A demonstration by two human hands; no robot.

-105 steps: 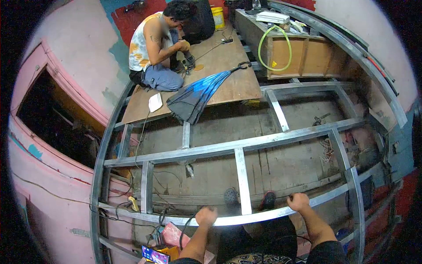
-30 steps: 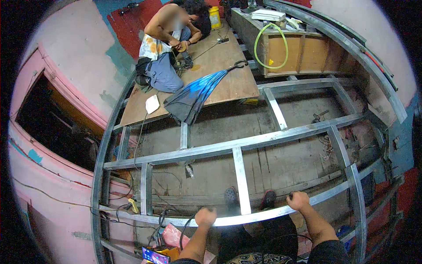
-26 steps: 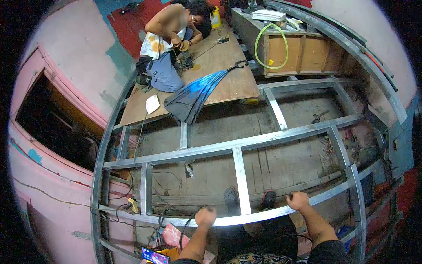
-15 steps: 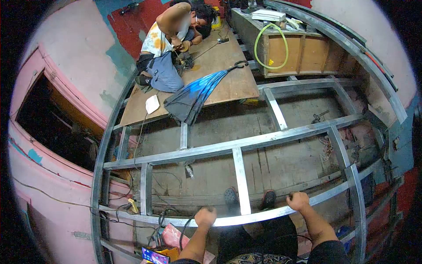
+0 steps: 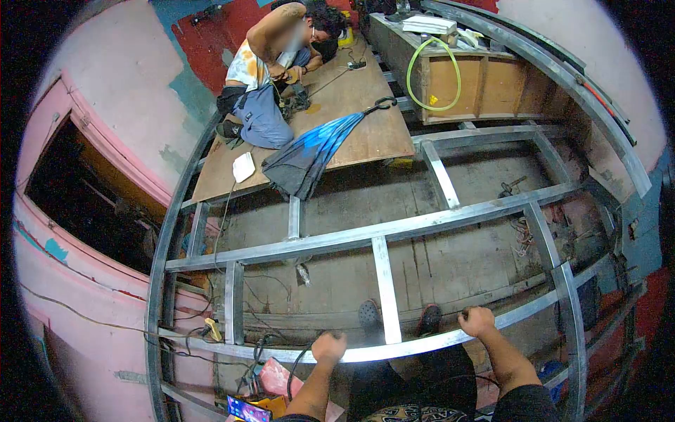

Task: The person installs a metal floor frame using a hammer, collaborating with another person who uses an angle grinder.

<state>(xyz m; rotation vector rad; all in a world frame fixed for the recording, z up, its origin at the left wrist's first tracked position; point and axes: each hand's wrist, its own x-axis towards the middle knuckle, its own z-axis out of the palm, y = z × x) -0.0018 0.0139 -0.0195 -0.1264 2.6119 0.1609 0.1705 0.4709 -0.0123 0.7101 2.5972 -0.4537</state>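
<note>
My left hand [image 5: 329, 347] is closed over the near metal beam [image 5: 415, 348], left of the middle. Farther right, my right hand [image 5: 478, 321] wraps round the same beam, with its fingers partly hidden behind it. Between the hands, a short metal crosspiece [image 5: 386, 288] joins this beam to a longer parallel beam [image 5: 365, 230]. My shoes show on the floor below the frame, on either side of the crosspiece. Beside my left forearm lie a pink-and-white piece [image 5: 276, 376], dark cables and a lit phone [image 5: 247, 409].
A co-worker [image 5: 264, 77] kneels on a plywood sheet [image 5: 369, 144], hands at a power tool. A folded blue-and-black umbrella [image 5: 320, 151] lies nearby. A wooden cabinet [image 5: 485, 84] with a looped green hose [image 5: 460, 67] stands at back right. Openings between the beams drop to the floor.
The co-worker has raised their torso and elbow slightly, and their hands have shifted at the tool. My two hands stay in place on the beam.
</note>
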